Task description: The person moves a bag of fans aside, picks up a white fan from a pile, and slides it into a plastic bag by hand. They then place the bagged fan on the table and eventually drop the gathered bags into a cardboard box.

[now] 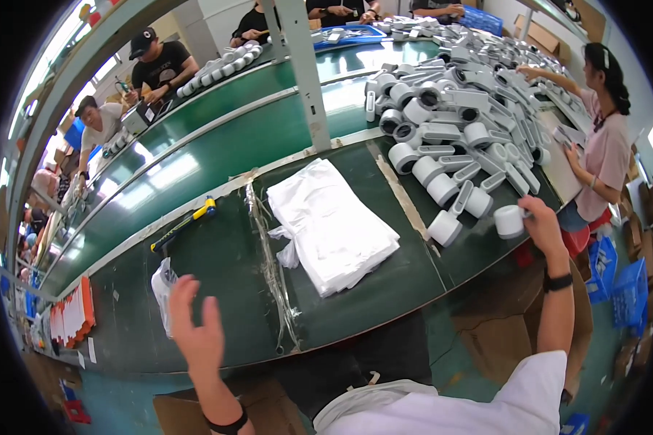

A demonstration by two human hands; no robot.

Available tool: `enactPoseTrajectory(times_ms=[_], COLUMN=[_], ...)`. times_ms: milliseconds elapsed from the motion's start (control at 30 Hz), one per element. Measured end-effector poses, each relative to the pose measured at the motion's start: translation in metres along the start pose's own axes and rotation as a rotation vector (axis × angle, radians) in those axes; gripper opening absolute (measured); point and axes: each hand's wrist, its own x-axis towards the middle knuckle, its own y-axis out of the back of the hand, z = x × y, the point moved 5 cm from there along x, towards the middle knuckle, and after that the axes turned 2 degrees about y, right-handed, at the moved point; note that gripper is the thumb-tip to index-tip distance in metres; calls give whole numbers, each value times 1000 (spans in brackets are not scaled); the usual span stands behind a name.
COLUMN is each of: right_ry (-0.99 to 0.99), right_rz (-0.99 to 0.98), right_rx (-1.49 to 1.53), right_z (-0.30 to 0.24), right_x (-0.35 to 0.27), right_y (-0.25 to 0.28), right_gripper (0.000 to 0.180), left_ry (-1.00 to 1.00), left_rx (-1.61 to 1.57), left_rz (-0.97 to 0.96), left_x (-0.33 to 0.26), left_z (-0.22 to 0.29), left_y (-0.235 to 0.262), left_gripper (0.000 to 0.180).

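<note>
Head view: white part (509,223) in your right hand (543,225)

You pinch it by one end at the table's (232,293) near right edge, near the heap of similar parts (441,132). Your left hand (197,330), thumb and fingers spread, hangs at near left, beside a white plastic packet (161,290). A stack of white plastic (330,228) lies flat between your hands.

No legible text, numbers or signs. Marks only: small pale emblem (149,33) on the dark cap (138,48) of a co-worker (162,67) across the line, too small to read; pale print (168,75) on the same person's black T-shirt (147,73), blurred; white label (149,114) on the grey box (133,120) just beside (dark mark on it, can't make it out).
</note>
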Motion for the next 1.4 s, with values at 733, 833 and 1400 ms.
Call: enactPoseTrajectory(times_ms=[733,833,1400], right_ry=[-367,-401,-432], right_rz=[-132,-135,-140], right_rx=[1607,1602,1571], right_z=[-229,-241,-259], right_x=[-68,-64,-62], right_y=[-97,-101,-117], right_gripper=[30,27,37], left_ry=[-357,-318,189], left_rx=[34,7,-573], left_rz=[-571,-576,-644], left_x=[3,4,9], left_z=[86,86,89], left_y=[-186,-183,-171], left_gripper=[10,10,18])
